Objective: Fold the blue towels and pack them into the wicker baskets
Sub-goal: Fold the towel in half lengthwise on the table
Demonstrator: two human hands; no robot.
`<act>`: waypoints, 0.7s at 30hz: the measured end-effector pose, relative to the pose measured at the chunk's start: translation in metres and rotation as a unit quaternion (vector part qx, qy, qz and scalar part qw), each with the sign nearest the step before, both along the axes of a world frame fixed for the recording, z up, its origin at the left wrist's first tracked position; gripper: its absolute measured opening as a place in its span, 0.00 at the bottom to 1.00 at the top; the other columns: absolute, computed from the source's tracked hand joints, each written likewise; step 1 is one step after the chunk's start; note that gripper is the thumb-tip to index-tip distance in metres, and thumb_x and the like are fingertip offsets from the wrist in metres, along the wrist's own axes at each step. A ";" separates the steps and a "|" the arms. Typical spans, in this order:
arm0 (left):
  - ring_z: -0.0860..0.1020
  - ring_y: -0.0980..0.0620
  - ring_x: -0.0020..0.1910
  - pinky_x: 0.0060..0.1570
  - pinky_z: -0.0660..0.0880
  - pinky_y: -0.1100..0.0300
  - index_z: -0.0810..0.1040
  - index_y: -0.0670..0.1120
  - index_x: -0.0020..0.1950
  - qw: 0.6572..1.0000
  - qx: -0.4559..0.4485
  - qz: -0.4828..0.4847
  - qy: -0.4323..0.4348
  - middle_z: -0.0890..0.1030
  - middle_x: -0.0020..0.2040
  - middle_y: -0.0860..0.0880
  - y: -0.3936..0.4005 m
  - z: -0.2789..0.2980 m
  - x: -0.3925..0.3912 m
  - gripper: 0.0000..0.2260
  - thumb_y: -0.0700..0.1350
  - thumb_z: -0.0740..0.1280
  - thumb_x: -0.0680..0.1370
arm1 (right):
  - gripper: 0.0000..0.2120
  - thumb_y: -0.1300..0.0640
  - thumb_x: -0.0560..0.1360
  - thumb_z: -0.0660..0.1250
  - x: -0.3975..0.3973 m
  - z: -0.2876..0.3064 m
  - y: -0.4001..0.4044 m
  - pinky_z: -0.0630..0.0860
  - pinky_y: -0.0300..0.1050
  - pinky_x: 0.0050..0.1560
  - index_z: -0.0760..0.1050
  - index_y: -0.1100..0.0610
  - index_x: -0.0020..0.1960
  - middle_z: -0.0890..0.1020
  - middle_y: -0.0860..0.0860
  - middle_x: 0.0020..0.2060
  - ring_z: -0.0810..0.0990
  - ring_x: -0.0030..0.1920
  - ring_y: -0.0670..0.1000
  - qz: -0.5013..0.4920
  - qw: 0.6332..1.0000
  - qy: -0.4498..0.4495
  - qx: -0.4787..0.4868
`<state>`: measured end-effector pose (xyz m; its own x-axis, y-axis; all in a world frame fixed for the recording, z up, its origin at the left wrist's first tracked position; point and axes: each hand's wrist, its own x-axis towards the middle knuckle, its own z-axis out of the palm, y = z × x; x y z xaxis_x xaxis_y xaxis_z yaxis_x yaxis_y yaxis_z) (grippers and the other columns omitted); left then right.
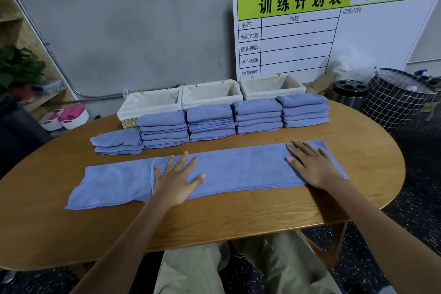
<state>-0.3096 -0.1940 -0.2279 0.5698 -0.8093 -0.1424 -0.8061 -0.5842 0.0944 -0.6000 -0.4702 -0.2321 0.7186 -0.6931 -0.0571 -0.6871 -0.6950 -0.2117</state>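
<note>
Towel (238, 169) lies long across the worktop (238, 217); left hand (177, 178) at seven o'clock, right hand (312, 164) at three o'clock, both flat, fingers spread, gripping nothing.

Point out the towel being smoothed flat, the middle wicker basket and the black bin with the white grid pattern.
long blue towel (238, 169), head view, bare cloth between the hands.
middle wicker basket (210, 102), head view, front of its cloth-lined rim.
black grid-patterned bin (393, 105), head view, its side wall.

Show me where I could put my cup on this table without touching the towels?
Bare wood lies along the near table edge, below the long flat towel, and at the rounded right end beyond the right hand. The back is crowded with folded towel stacks and wicker baskets.
</note>
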 end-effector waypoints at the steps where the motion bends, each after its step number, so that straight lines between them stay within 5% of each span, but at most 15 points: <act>1: 0.37 0.48 0.81 0.74 0.40 0.31 0.41 0.66 0.79 1.000 0.000 0.001 0.001 0.36 0.80 0.59 0.004 0.000 0.005 0.38 0.77 0.38 0.70 | 0.28 0.39 0.83 0.44 -0.001 0.000 0.000 0.43 0.54 0.78 0.45 0.43 0.81 0.44 0.43 0.80 0.42 0.80 0.47 0.001 1.000 0.000 0.001; 8: 0.38 0.49 0.81 0.74 0.39 0.32 0.42 0.66 0.80 0.999 0.002 0.045 0.007 0.36 0.80 0.59 0.054 0.005 0.043 0.39 0.77 0.37 0.70 | 0.32 0.34 0.79 0.36 0.023 0.018 0.032 0.45 0.58 0.77 0.48 0.44 0.81 0.48 0.43 0.80 0.45 0.80 0.51 0.005 0.997 0.032 -0.070; 10: 0.39 0.49 0.81 0.75 0.39 0.33 0.45 0.65 0.80 0.999 -0.022 0.045 0.021 0.38 0.81 0.59 0.050 0.006 0.041 0.34 0.73 0.42 0.76 | 0.41 0.30 0.72 0.28 0.071 0.028 0.068 0.46 0.58 0.77 0.50 0.43 0.80 0.50 0.43 0.80 0.47 0.80 0.51 0.068 0.994 0.000 -0.080; 15: 0.42 0.50 0.81 0.77 0.42 0.36 0.49 0.64 0.80 0.992 -0.097 0.068 0.037 0.44 0.82 0.58 0.064 0.009 0.056 0.26 0.65 0.46 0.83 | 0.44 0.29 0.68 0.26 0.164 0.014 0.141 0.45 0.57 0.78 0.47 0.43 0.81 0.46 0.43 0.81 0.43 0.80 0.52 0.166 0.986 -0.017 -0.011; 21: 0.42 0.48 0.81 0.75 0.44 0.33 0.43 0.63 0.81 0.994 -0.035 0.100 -0.019 0.41 0.82 0.58 0.129 -0.003 0.104 0.50 0.79 0.23 0.61 | 0.48 0.26 0.64 0.22 0.168 0.004 0.137 0.41 0.56 0.78 0.42 0.40 0.80 0.41 0.42 0.80 0.38 0.80 0.50 0.173 0.985 0.001 -0.021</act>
